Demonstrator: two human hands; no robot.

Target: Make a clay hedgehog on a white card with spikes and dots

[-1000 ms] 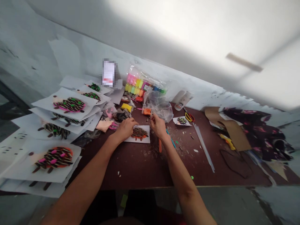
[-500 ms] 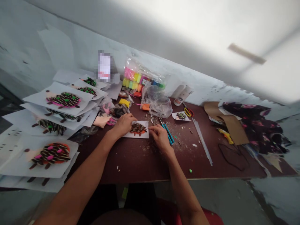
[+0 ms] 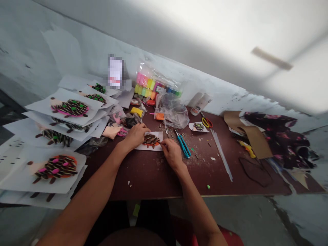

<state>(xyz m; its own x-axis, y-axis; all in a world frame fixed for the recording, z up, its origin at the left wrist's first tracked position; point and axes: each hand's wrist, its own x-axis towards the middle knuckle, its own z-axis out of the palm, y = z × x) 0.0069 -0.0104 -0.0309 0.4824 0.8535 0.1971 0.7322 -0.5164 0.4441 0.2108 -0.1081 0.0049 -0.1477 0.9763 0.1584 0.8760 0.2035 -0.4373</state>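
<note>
A small white card [image 3: 156, 134] lies on the dark red table, bearing a hedgehog figure [image 3: 152, 140] with rows of dark, pale-edged pieces on orange. At the card's left edge my left hand [image 3: 138, 136] has its fingers bent together, resting on or against it; what they hold, if anything, is hidden. My right hand [image 3: 172, 152] is closed in a pinch at the card's right edge, by the figure's orange end. Anything between its fingertips is too small to name. Just right of this hand lie teal-handled pliers [image 3: 185, 147].
Stacked hedgehog sheets [image 3: 93, 119] fill the left. Clay packs [image 3: 145, 85] and a plastic bag [image 3: 174, 111] stand behind. Scissors [image 3: 207, 122], a second card [image 3: 198, 127], clear sticks [image 3: 221, 155] and a yellow glue gun [image 3: 247, 149] are to the right.
My right hand has shifted slightly left, and its fingertips now reach over the card's right edge. My left hand stays where it was.
</note>
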